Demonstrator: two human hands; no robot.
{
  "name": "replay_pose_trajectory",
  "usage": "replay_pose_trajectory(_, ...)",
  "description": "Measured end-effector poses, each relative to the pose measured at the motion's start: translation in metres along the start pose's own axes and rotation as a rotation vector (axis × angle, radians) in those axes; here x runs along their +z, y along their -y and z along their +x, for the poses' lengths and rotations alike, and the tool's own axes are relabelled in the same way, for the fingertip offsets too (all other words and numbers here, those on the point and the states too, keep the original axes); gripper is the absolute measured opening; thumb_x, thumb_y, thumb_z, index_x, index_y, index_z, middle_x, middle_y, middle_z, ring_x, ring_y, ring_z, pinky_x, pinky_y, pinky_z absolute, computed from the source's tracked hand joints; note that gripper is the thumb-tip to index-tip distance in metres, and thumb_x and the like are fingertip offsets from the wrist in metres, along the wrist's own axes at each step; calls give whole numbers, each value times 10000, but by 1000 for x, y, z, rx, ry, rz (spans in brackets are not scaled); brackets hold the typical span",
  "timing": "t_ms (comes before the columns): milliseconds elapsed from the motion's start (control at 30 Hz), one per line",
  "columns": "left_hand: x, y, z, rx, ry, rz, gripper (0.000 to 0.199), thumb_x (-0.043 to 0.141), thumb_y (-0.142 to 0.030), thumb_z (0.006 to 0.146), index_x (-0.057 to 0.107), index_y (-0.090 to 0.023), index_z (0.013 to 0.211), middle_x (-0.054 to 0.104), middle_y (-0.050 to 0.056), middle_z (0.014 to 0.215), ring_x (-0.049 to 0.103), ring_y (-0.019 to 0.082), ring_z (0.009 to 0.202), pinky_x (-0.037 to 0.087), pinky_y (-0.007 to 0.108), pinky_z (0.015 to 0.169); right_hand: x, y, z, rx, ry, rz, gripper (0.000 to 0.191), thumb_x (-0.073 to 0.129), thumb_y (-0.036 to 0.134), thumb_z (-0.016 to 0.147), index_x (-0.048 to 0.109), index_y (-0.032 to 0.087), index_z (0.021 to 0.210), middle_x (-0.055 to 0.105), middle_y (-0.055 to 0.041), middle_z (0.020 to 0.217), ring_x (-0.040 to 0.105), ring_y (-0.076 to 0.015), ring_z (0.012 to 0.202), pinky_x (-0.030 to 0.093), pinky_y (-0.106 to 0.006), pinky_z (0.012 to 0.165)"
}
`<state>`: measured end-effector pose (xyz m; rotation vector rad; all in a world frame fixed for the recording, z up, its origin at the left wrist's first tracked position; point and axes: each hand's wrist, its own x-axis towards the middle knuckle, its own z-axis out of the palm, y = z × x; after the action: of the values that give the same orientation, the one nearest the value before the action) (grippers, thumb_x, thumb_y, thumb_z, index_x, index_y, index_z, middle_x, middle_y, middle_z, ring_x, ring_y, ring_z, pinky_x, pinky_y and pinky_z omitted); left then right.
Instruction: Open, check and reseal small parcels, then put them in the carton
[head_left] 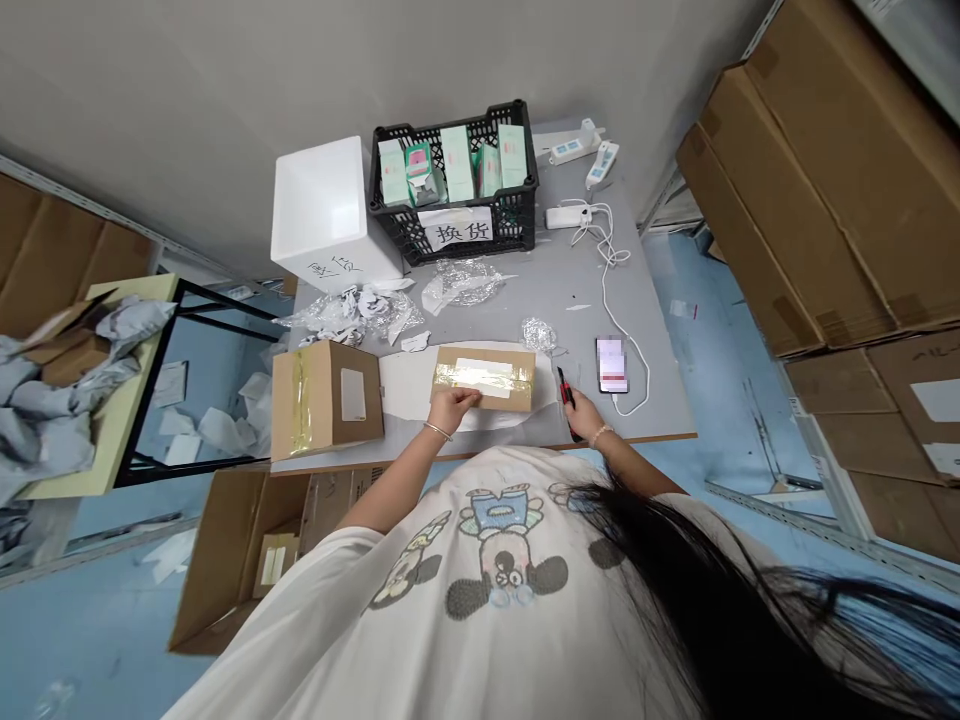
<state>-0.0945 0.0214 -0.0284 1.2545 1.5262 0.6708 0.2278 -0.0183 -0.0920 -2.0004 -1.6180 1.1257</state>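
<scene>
The flat brown cardboard box point(484, 378) lies on a white sheet point(409, 385) on the gray tabletop point(540, 290). Shiny clear tape is already stuck across the top of the box. The left hand point(454, 410) rests on the box, with its fingers point(469, 398) open and flat. Just right of the box, the right hand point(586, 415) has its fingers closed around a thin red and black cutter point(564, 388). Just left of the box sits a bigger brown cardboard box point(326, 400), which has tape on it too. Far past the box, pale green paper boxes point(457, 165) stand in a black plastic crate point(517, 235). The right hand hides the cutter's blade, if it has one out. The white label on the flat box is too blurry to read.
</scene>
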Motion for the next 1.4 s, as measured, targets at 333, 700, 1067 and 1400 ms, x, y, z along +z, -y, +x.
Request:
replay_pose_trajectory(333,6,-7,12,-29,-6,-92,387,818,-492,600,766,-152,776,733,58,734,663,185,690,562,357,738,-8,39,-8,88,127,584,295,436,398,932,601,183,1050,613,2,732,557,-115,569,452,-208,535)
replay_pose_trajectory(700,16,-23,5,339,64,521,434,668,-613,755,741,-197,853,717,122,954,641,285,974,467,442,946,-1,47,6,62,142,511,262,435,367,965,610,182,1026,609,9,688,539,-102,534,442,-194,526)
replay_pose_trajectory(1067,70,-71,32,546,363,1179,1438,782,-695,460,71,-92,1554,109,242,1593,-16,473,1455,-80,635,1120,-13,57,4,13,126,354,290,426,370,974,621,179,1071,643,-7,716,561,-116,546,442,-220,570)
replay_pose_trajectory(1400,70,-78,46,614,394,1060,1444,849,-558,425,65,-111,1553,317,250,1489,272,461,1365,79,604,1141,-14,60,9,65,95,478,312,469,316,947,583,220,1220,672,-12,796,616,-130,623,469,-213,551)
